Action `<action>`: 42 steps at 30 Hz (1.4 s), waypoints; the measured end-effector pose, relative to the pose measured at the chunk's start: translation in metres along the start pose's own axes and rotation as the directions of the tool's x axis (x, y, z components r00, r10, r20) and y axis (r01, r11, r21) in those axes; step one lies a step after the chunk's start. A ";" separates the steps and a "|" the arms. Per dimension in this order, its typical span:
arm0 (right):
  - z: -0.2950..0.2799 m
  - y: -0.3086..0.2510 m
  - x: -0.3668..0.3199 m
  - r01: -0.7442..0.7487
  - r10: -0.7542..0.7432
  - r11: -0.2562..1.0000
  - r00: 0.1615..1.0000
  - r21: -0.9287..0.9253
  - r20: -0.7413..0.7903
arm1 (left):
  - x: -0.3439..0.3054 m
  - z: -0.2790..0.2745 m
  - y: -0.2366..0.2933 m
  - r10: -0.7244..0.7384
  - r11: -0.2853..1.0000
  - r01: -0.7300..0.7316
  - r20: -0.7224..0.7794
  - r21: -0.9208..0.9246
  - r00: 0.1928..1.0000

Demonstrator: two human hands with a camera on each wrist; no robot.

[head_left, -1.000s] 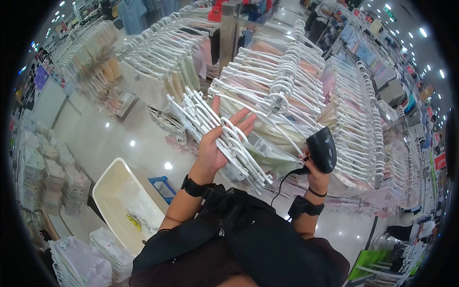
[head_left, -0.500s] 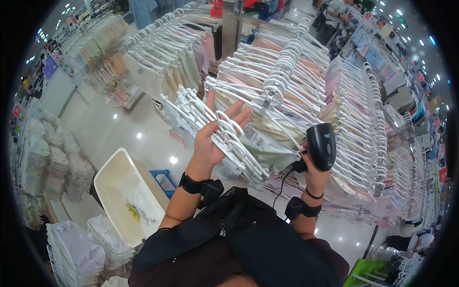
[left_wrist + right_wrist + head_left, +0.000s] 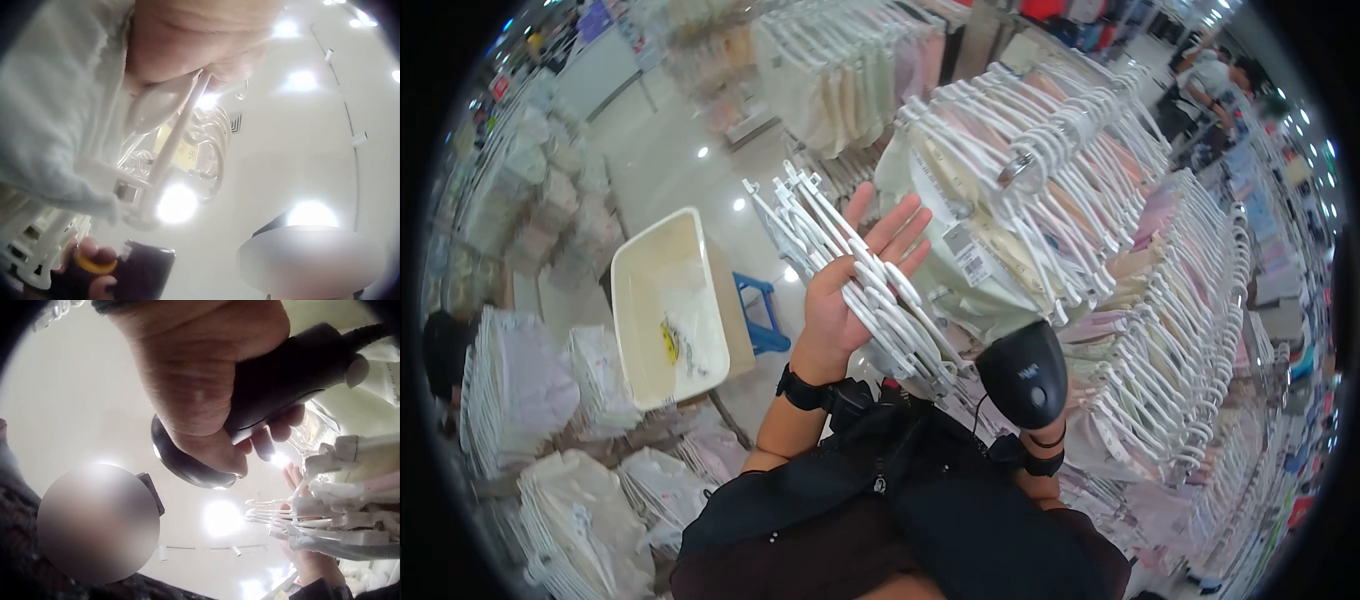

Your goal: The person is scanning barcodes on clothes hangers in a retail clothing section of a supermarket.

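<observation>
A bundle of white clothes hangers [image 3: 805, 215] lies across the palm of my left hand [image 3: 832, 315], held under the thumb while the other fingers stretch out past it. Pale cloth hangs from these hangers in the left wrist view. My right hand [image 3: 194, 381] grips a black barcode scanner [image 3: 1025, 375] by its handle, with fingers wrapped round it; in the head view the scanner's head hides most of that hand. Just beyond my left fingertips hangs a pale green garment [image 3: 990, 310] with a white barcode label [image 3: 970, 256].
Racks of pastel clothes on white hangers [image 3: 1090, 150] fill the front and right. A cream tub [image 3: 710, 370] stands at left by a blue stool [image 3: 762, 318]. Stacked garments [image 3: 525, 390] lie at lower left. Another person [image 3: 1205, 80] is at far right.
The head view has turned, so racks shift right and the lower-left stacks show more. The scanner has swung inward, closer to the held hangers and my body. My left hand keeps its hold.
</observation>
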State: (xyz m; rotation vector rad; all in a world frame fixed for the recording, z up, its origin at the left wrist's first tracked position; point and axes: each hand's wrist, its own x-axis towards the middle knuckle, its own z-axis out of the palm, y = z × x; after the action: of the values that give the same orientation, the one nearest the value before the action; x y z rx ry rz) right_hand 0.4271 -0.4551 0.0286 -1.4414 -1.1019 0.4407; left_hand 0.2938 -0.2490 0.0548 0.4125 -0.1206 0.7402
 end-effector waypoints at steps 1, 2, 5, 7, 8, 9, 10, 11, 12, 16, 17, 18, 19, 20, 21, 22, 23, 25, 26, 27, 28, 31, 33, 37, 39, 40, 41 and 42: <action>-0.001 -0.004 0.003 -0.007 0.007 1.000 1.000 0.011 0.028 | -0.007 0.003 -0.002 0.033 0.999 -0.033 -0.003 0.017 0.999; -0.002 -0.009 0.010 0.054 -0.044 0.997 0.988 -0.060 0.149 | -0.015 0.006 -0.004 0.064 0.997 -0.063 -0.004 0.035 0.998; 0.001 -0.017 0.009 0.107 -0.075 0.990 0.951 -0.093 0.299 | -0.034 0.011 -0.009 0.113 0.993 -0.112 -0.026 0.049 0.993; 0.000 -0.018 0.004 0.147 -0.112 0.986 0.939 -0.084 0.324 | -0.044 0.017 -0.011 0.131 0.991 -0.129 -0.044 0.045 0.990; 0.001 -0.021 -0.001 0.149 -0.115 0.985 0.940 -0.083 0.322 | -0.049 0.021 -0.012 0.130 0.991 -0.128 -0.041 0.048 0.991; 0.003 -0.026 -0.008 0.113 -0.076 0.988 0.952 -0.109 0.296 | -0.055 0.024 -0.014 0.145 0.989 -0.144 -0.038 0.026 0.989; 0.004 -0.030 -0.015 0.075 -0.037 0.988 0.963 -0.136 0.267 | -0.062 0.027 -0.015 0.157 0.988 -0.157 -0.034 0.003 0.987; 0.004 -0.032 -0.024 0.071 -0.034 0.988 0.965 -0.137 0.259 | -0.070 0.029 -0.017 0.149 0.989 -0.149 -0.033 0.002 0.988; 0.005 -0.033 -0.031 0.045 -0.019 0.995 0.957 -0.085 0.290 | -0.078 0.030 -0.017 0.153 0.988 -0.153 -0.031 0.004 0.988; 0.006 -0.046 -0.063 0.100 -0.088 0.995 0.920 -0.013 0.381 | -0.110 0.045 -0.018 0.132 0.991 -0.133 -0.024 -0.029 0.991; 0.005 -0.049 -0.073 0.098 -0.080 0.995 0.928 -0.030 0.365 | -0.119 0.049 -0.019 0.115 0.992 -0.115 -0.014 -0.042 0.993; 0.005 -0.050 -0.084 0.110 -0.114 0.993 0.929 0.030 0.352 | -0.128 0.053 -0.020 0.110 0.994 -0.111 -0.037 -0.021 0.993; 0.003 -0.052 -0.096 0.125 -0.146 0.989 0.932 0.084 0.332 | -0.137 0.057 -0.022 0.100 0.995 -0.100 -0.056 -0.002 0.993; -0.001 -0.054 -0.107 0.123 -0.135 0.991 0.943 0.058 0.303 | -0.145 0.059 -0.024 0.067 0.997 -0.068 -0.040 -0.022 0.997; -0.005 -0.056 -0.118 0.128 -0.131 0.991 0.949 0.028 0.285 | -0.154 0.059 -0.025 0.011 0.999 -0.013 -0.062 -0.047 0.998; -0.009 -0.060 -0.129 0.132 -0.128 0.991 0.955 0.003 0.267 | -0.161 0.061 -0.026 -0.048 0.997 0.042 -0.085 -0.068 0.995; -0.012 -0.068 -0.141 0.096 -0.083 0.994 0.977 -0.059 0.199 | -0.168 0.061 -0.029 -0.099 0.994 0.093 -0.110 -0.059 0.989; -0.022 -0.074 -0.167 0.025 -0.017 0.996 0.995 -0.083 0.095 | -0.180 0.062 -0.034 -0.167 0.984 0.159 -0.104 -0.081 0.981; -0.028 -0.075 -0.179 -0.037 0.038 0.996 0.999 -0.085 0.018 | -0.185 0.062 -0.037 -0.204 0.976 0.195 -0.110 -0.093 0.973; -0.034 -0.072 -0.191 -0.059 0.059 0.996 0.998 -0.064 0.007 | -0.189 0.064 -0.042 -0.198 0.977 0.188 -0.114 -0.096 0.973; -0.040 -0.073 -0.202 -0.060 0.059 0.996 0.998 -0.068 -0.008 | -0.192 0.067 -0.047 -0.212 0.975 0.202 -0.106 -0.097 0.972; -0.053 -0.082 -0.230 -0.149 0.148 0.976 0.989 -0.156 -0.019 | -0.198 0.075 -0.063 -0.229 0.969 0.221 -0.064 -0.107 0.971; -0.063 -0.089 -0.240 -0.141 0.134 0.972 0.990 -0.190 -0.049 | -0.199 0.080 -0.074 -0.250 0.962 0.244 -0.029 -0.126 0.968; -0.082 -0.096 -0.261 -0.204 0.177 0.972 0.963 -0.116 -0.203 | -0.194 0.091 -0.094 -0.286 0.943 0.285 0.019 -0.173 0.958; -0.098 -0.091 -0.266 -0.160 0.120 0.965 0.974 -0.206 -0.191 | -0.188 0.097 -0.105 -0.290 0.950 0.296 0.069 -0.103 0.955; -0.105 -0.090 -0.267 -0.118 0.072 0.950 0.984 -0.289 -0.165 | -0.186 0.101 -0.111 -0.291 0.949 0.298 0.078 -0.104 0.953; -0.111 -0.091 -0.269 -0.125 0.077 0.955 0.981 -0.270 -0.180 | -0.183 0.105 -0.117 -0.307 0.944 0.315 0.088 -0.102 0.948; -0.116 -0.092 -0.270 -0.124 0.075 0.954 0.980 -0.272 -0.183 | -0.181 0.109 -0.124 -0.324 0.938 0.332 0.094 -0.099 0.941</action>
State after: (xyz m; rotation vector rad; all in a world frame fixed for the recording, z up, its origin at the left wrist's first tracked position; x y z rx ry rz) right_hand 0.3577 -0.7548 0.0494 -1.7586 -0.9837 0.2291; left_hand 0.2483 -0.4891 0.0695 0.3413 -0.1604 0.3854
